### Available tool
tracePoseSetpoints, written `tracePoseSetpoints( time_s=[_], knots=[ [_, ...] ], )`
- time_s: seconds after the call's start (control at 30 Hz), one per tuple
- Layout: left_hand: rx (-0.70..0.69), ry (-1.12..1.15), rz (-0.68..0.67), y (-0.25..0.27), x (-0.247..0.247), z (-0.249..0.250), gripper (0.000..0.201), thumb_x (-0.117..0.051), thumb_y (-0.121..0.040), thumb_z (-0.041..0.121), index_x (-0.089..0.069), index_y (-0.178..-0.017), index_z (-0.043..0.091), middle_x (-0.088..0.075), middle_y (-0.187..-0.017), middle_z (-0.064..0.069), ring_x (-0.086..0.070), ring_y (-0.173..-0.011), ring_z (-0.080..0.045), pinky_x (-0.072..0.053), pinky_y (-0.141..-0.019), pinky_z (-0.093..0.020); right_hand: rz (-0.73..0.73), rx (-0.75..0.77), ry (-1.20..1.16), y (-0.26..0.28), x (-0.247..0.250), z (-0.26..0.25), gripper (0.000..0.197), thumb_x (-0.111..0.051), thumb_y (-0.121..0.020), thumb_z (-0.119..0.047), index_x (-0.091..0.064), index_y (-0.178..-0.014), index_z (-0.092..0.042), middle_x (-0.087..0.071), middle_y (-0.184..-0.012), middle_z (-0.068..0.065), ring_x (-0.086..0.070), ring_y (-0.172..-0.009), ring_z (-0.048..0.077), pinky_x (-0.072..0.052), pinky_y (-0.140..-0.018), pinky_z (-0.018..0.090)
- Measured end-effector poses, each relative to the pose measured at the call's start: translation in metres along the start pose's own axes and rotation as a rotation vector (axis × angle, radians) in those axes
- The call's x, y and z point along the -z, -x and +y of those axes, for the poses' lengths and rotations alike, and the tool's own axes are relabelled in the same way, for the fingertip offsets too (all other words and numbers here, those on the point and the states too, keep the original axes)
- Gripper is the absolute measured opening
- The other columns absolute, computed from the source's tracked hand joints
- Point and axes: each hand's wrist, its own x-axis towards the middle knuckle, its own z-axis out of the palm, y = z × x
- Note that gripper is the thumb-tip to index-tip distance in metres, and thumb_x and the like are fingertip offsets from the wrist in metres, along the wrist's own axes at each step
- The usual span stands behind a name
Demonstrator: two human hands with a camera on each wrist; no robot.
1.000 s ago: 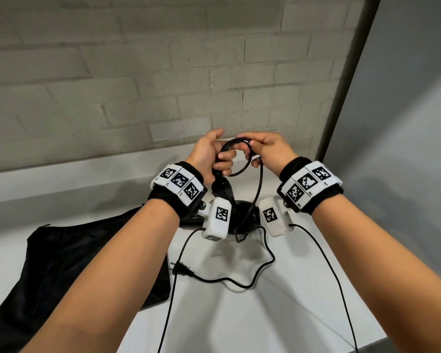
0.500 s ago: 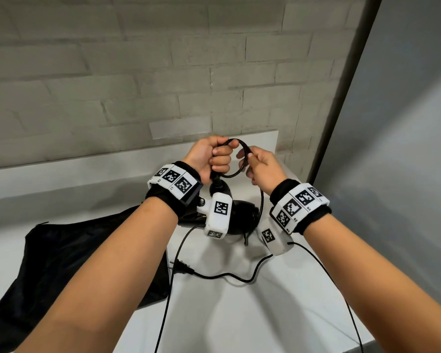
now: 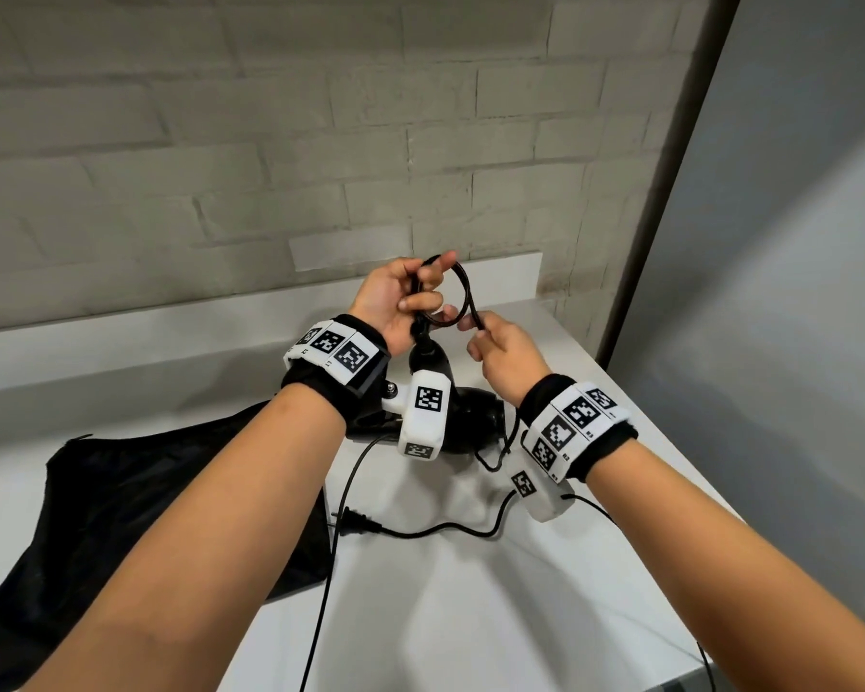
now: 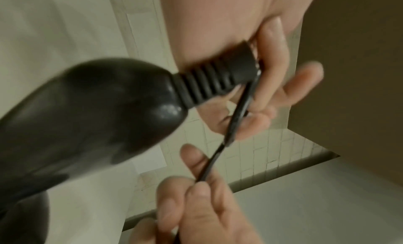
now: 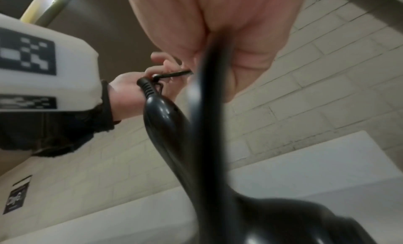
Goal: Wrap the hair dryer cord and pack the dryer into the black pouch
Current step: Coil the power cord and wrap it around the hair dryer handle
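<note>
The black hair dryer [image 3: 463, 409] hangs above the white counter, handle end up, with its ribbed cord collar [image 4: 216, 77] at my left palm. My left hand [image 3: 410, 297] holds a loop of the black cord [image 3: 463, 292] at the top of the handle. My right hand [image 3: 500, 352] pinches the cord just below and right of that loop and holds it taut [image 4: 209, 163]. The rest of the cord trails down to the plug [image 3: 355, 521] lying on the counter. The black pouch [image 3: 121, 511] lies flat at the left, partly hidden by my left forearm.
A white counter [image 3: 470, 616] runs along a grey brick wall [image 3: 320, 142], with a low raised ledge [image 3: 171, 337] at the back. A grey panel [image 3: 795, 292] closes off the right side. The counter's front right edge is near my right forearm.
My right hand has dropped from the top of the loop to below and right of it, drawing the cord down. The left hand keeps its hold on the loop, its fingers now looser.
</note>
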Motion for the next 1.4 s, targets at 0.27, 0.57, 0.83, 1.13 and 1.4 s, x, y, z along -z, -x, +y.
tracePoseSetpoints(
  time_s=[0.27,0.57,0.83,1.13,1.4],
  knots=[
    [-0.126,-0.149,0.117,0.000,-0.004,-0.001,0.032,-0.020,-0.096,0.012,-0.045,-0.115,0.007,-0.073,-0.095,0.001,-0.067,-0.057,-0.009,-0.053,-0.070,-0.033,0.138,0.099,0.245,0.017,0.009,0.020,0.020,-0.048,-0.090,-0.013,-0.065,-0.090,-0.003,-0.058,-0.065,0.006,-0.048,-0.055,0.014,-0.038,-0.055,0.016],
    [-0.242,-0.527,0.206,-0.008,-0.015,-0.009,0.020,-0.024,-0.100,0.013,-0.037,-0.116,0.009,-0.058,-0.126,-0.011,-0.070,-0.059,-0.010,-0.049,-0.069,-0.031,0.013,0.306,0.397,0.021,0.016,-0.009,0.022,-0.043,-0.088,-0.014,-0.063,-0.096,-0.007,-0.047,-0.054,-0.010,-0.042,-0.048,0.006,-0.038,-0.056,0.023],
    [-0.240,-0.956,0.188,-0.002,-0.029,-0.015,0.027,-0.030,-0.100,0.015,-0.055,-0.098,0.006,-0.057,-0.072,-0.002,-0.054,-0.036,0.001,-0.039,-0.040,-0.012,0.111,0.435,0.429,0.006,0.036,-0.043,0.016,-0.060,-0.084,-0.024,-0.070,-0.091,-0.015,-0.072,-0.084,0.009,-0.061,-0.067,0.016,-0.049,-0.071,0.033],
    [-0.152,-0.804,0.139,0.004,-0.035,-0.013,0.060,-0.008,-0.098,0.049,-0.060,-0.086,0.022,-0.061,-0.060,0.003,-0.040,-0.035,-0.006,-0.028,-0.043,-0.021,0.075,0.354,0.233,-0.036,0.043,-0.062,0.005,-0.068,-0.076,-0.014,-0.070,-0.080,-0.012,-0.060,-0.058,-0.012,-0.060,-0.060,0.017,-0.053,-0.063,0.026],
    [-0.077,-0.763,0.114,0.002,-0.027,-0.013,0.068,-0.014,-0.095,0.054,-0.058,-0.070,0.010,-0.031,-0.038,0.011,-0.019,-0.027,-0.002,-0.019,-0.033,-0.014,0.025,0.288,0.034,-0.046,0.033,-0.051,0.006,-0.062,-0.083,-0.007,-0.068,-0.081,-0.007,-0.060,-0.053,-0.015,-0.053,-0.043,-0.007,-0.043,-0.050,0.005]
  ],
)
